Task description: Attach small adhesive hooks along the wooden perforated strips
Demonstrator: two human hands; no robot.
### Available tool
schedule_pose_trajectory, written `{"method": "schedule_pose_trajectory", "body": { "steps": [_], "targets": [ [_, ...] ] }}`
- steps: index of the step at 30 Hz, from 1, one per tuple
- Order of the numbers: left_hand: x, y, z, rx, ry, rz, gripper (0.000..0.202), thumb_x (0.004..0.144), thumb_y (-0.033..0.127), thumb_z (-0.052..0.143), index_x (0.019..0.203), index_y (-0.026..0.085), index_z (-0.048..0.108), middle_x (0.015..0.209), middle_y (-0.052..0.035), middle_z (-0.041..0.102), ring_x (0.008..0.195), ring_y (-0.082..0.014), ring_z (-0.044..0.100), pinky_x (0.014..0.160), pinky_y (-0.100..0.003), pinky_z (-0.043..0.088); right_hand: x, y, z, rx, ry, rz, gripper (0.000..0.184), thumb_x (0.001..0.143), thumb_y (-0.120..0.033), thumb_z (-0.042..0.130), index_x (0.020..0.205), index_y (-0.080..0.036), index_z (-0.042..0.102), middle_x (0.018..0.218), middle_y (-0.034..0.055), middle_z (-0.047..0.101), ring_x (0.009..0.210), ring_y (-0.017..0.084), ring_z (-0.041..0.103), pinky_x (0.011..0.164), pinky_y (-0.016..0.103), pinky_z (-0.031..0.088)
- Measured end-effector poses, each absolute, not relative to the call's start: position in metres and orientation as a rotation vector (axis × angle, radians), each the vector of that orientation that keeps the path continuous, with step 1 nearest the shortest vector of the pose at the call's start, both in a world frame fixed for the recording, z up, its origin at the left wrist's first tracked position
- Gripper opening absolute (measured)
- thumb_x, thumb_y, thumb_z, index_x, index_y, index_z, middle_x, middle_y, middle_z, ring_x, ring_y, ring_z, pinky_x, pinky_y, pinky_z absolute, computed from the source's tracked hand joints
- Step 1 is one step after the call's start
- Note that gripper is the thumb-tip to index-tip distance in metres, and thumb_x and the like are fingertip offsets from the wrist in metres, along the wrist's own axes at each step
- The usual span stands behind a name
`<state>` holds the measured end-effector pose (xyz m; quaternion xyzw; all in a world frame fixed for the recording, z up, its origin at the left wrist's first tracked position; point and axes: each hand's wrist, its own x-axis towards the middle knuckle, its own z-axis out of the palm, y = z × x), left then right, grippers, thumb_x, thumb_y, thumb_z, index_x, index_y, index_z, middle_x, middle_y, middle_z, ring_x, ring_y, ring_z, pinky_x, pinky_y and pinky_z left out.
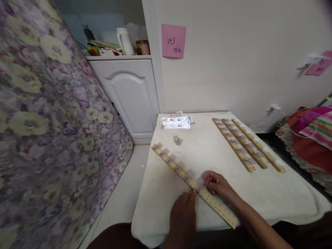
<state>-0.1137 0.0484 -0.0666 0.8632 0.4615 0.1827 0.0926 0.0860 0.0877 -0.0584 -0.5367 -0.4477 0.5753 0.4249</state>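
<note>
A pale yellow strip with rows of holes (218, 206) lies diagonally across the table's near half. Small clear plastic pieces with shiny metal parts (179, 168) sit along its far-left portion, while the near-right end shows bare holes. My left hand (183, 212) presses its closed fingertips against the strip's near edge, by the last metal part (199, 188). On the far side of that spot, my right hand (218, 184) is curled in a pinch at a clear plastic piece; its fingertips partly hide it. One loose clear piece with metal (177, 140) lies beyond the strip.
Three similar strips with clear pieces (234, 143) lie side by side at the table's right. Clear packaging (175, 122) rests at the back edge of the cream-covered table (160, 193). A floral curtain (59, 138) hangs left; a white cabinet (129, 100) stands behind.
</note>
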Motion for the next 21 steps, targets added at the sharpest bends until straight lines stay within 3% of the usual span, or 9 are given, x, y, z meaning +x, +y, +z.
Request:
{"method": "schedule_pose_trajectory", "body": {
  "steps": [8, 21],
  "targets": [
    [-0.1094, 0.0494, -0.0632, 2.598, 1.419, 0.418, 0.050, 0.081, 0.002, 0.045, 0.129, 0.017, 0.048, 0.103, -0.0091, 0.062, 0.092, -0.0200, 0.057, 0.080, -0.034, 0.051, 0.0841, 0.0877, -0.0582, -1.387, -1.144, 1.402, 0.012, 0.069, -0.027, 0.058, 0.073, -0.019, 0.050, 0.048, -0.0108, 0.043, 0.033, 0.003, 0.033, 0.034, 0.018, 0.022],
    [-0.1108, 0.0507, -0.0715, 2.707, 1.415, 0.539, 0.047, 0.083, 0.005, 0.040, 0.128, 0.018, 0.047, 0.105, -0.0098, 0.062, 0.091, -0.0198, 0.059, 0.078, -0.033, 0.052, 0.0812, 0.0864, -0.0568, -1.420, -1.132, 1.362, 0.010, 0.068, -0.026, 0.057, 0.073, -0.020, 0.050, 0.050, -0.0101, 0.043, 0.035, 0.004, 0.034, 0.036, 0.019, 0.024]
  ]
}}
